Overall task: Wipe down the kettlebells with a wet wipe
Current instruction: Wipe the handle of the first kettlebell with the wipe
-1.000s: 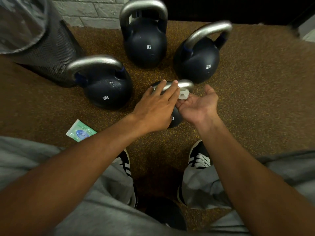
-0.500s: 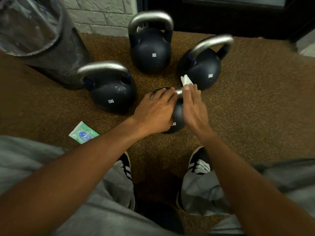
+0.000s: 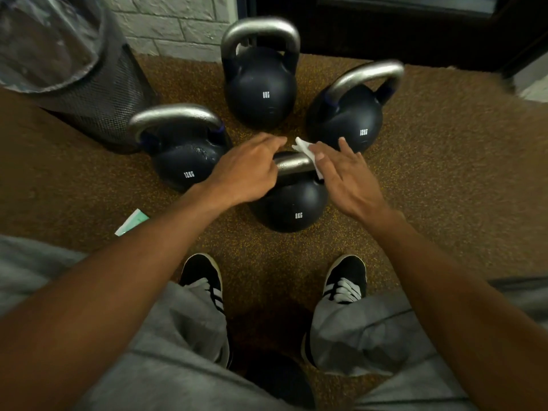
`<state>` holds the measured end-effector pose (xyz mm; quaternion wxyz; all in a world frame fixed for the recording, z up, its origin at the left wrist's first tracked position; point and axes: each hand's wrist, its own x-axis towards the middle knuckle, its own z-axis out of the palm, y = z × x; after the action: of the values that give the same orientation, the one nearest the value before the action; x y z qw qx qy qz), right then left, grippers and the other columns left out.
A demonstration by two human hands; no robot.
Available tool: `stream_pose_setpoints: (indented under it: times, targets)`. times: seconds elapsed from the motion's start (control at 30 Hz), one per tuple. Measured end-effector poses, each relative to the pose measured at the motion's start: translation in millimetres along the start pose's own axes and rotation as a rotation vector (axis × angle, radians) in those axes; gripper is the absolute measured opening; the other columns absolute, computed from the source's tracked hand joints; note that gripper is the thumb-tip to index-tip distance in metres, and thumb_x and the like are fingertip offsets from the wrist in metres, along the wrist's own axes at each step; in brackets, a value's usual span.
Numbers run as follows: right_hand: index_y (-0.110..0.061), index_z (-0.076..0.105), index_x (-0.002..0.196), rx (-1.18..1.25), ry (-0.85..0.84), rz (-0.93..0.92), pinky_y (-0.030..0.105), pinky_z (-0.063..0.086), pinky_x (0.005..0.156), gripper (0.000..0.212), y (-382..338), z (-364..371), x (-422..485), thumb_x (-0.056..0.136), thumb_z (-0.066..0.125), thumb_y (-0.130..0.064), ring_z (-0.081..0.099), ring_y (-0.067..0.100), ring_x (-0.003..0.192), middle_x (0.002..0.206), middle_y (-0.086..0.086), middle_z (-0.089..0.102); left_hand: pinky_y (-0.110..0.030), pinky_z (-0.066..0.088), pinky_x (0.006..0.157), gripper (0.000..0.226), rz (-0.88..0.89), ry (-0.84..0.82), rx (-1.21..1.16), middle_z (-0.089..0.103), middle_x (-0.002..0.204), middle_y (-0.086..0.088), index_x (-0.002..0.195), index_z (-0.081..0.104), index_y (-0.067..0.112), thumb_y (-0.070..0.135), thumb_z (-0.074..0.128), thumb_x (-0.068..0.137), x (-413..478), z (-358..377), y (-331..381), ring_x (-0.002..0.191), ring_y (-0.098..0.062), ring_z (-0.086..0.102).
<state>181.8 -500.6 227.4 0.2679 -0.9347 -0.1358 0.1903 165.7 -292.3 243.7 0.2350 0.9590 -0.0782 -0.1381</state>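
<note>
Four dark kettlebells with steel handles stand on the brown speckled floor. The nearest, marked 8KG (image 3: 292, 209), is in front of my feet. My left hand (image 3: 247, 173) rests on the left end of its handle (image 3: 293, 164), fingers lying over the bar. My right hand (image 3: 345, 179) presses a white wet wipe (image 3: 302, 147) against the handle's right end with thumb and palm, its fingers straight and spread. Behind stand a 12KG kettlebell (image 3: 184, 164) on the left, an 8KG kettlebell (image 3: 261, 87) at the back and a 12KG kettlebell (image 3: 353, 120) on the right.
A black mesh bin (image 3: 98, 93) with a clear liner stands at the back left, close to the left kettlebell. A green wipe packet (image 3: 132, 222) lies on the floor under my left forearm. My two shoes (image 3: 201, 274) sit near the closest kettlebell. A brick wall and dark doorway lie behind.
My right hand turned from palm-up to palm-down and slid the wipe along the right end of the near handle. My left hand stayed on the handle. The view pulled back.
</note>
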Motion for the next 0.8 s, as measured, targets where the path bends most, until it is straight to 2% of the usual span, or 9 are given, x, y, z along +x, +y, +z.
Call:
stream_pose_setpoints:
  times: [0.1,0.2,0.27,0.33,0.43,0.5,0.63,0.73,0.8]
  targets:
    - [-0.019,0.043,0.152,-0.016,-0.052,0.048,0.056,0.008,0.123,0.05,-4.4,-3.5,18.4,0.111,0.018,-0.036,0.011,0.03,0.156,0.162,0.004,0.036,-0.046,0.042,0.111,0.053,0.053,-0.005,0.054,0.04,0.159,-0.004,0.156,0.037,0.016,0.021,0.046,0.104,-1.1,10.1,4.2,0.14,-0.025,0.045]
    - [-0.019,0.041,0.153,-0.081,-0.019,-0.03,0.059,0.012,0.123,0.051,-3.0,3.6,3.9,0.11,0.02,-0.035,0.013,0.032,0.155,0.162,0.006,0.035,-0.051,0.046,0.106,0.053,0.083,0.002,0.129,0.041,0.158,-0.005,0.156,0.036,0.016,0.026,0.045,0.105,-2.2,16.7,6.5,0.136,-0.028,0.049]
    - [-0.021,0.037,0.156,-0.057,0.001,-0.047,0.056,0.011,0.124,0.054,-0.1,5.2,-5.3,0.108,0.021,-0.037,0.013,0.028,0.156,0.164,0.002,0.033,-0.052,0.045,0.106,0.053,0.09,0.005,0.133,0.04,0.158,-0.005,0.156,0.036,0.016,0.027,0.045,0.105,-1.7,16.5,5.9,0.137,-0.028,0.048]
    - [-0.022,0.042,0.154,0.0,-0.01,-0.014,0.055,0.009,0.125,0.054,4.1,3.6,6.7,0.106,0.021,-0.037,0.013,0.027,0.156,0.162,-0.001,0.037,-0.05,0.043,0.109,0.053,0.111,-0.008,0.128,0.039,0.159,-0.005,0.156,0.036,0.016,0.026,0.046,0.105,-4.5,17.4,7.1,0.139,-0.026,0.046]
    - [-0.023,0.049,0.149,0.062,-0.066,0.058,0.055,0.009,0.124,0.066,4.1,-2.6,26.0,0.095,0.015,-0.041,0.013,0.025,0.156,0.16,-0.002,0.04,-0.051,0.038,0.114,0.058,0.156,-0.027,0.281,0.035,0.163,-0.008,0.158,0.031,0.014,0.032,0.045,0.104,-13.1,25.3,13.1,0.145,-0.027,0.039]
    - [-0.023,0.048,0.149,0.072,-0.054,0.023,0.055,0.01,0.124,0.062,5.5,-0.6,19.2,0.098,0.017,-0.039,0.013,0.025,0.156,0.161,-0.001,0.04,-0.051,0.034,0.116,0.063,0.153,-0.036,0.385,0.03,0.165,-0.009,0.159,0.026,0.012,0.036,0.044,0.104,-16.6,29.7,15.4,0.149,-0.027,0.033]
    - [-0.027,0.043,0.152,0.079,-0.031,-0.035,0.051,0.009,0.124,0.061,14.5,0.5,8.4,0.099,0.016,-0.039,0.015,0.023,0.155,0.161,-0.002,0.038,-0.052,0.035,0.114,0.065,0.149,-0.037,0.42,0.029,0.166,-0.009,0.16,0.025,0.011,0.036,0.043,0.102,-15.1,28.3,16.8,0.149,-0.028,0.033]
    - [-0.021,0.05,0.147,-0.017,-0.107,0.013,0.053,0.019,0.122,0.063,19.2,-2.9,35.3,0.097,0.017,-0.038,0.025,0.03,0.152,0.156,0.007,0.046,-0.052,0.036,0.112,0.065,0.141,-0.043,0.439,0.029,0.166,-0.01,0.159,0.025,0.011,0.037,0.043,0.102,-15.6,29.5,18.7,0.149,-0.029,0.034]
    - [-0.02,0.05,0.145,-0.125,-0.15,0.028,0.047,0.028,0.118,0.051,18.7,-4.8,40.8,0.103,0.024,-0.031,0.032,0.034,0.148,0.153,0.015,0.047,-0.052,0.035,0.113,0.066,0.138,-0.051,0.448,0.027,0.167,-0.01,0.16,0.023,0.012,0.038,0.043,0.103,-15.4,30.0,18.9,0.15,-0.029,0.032]
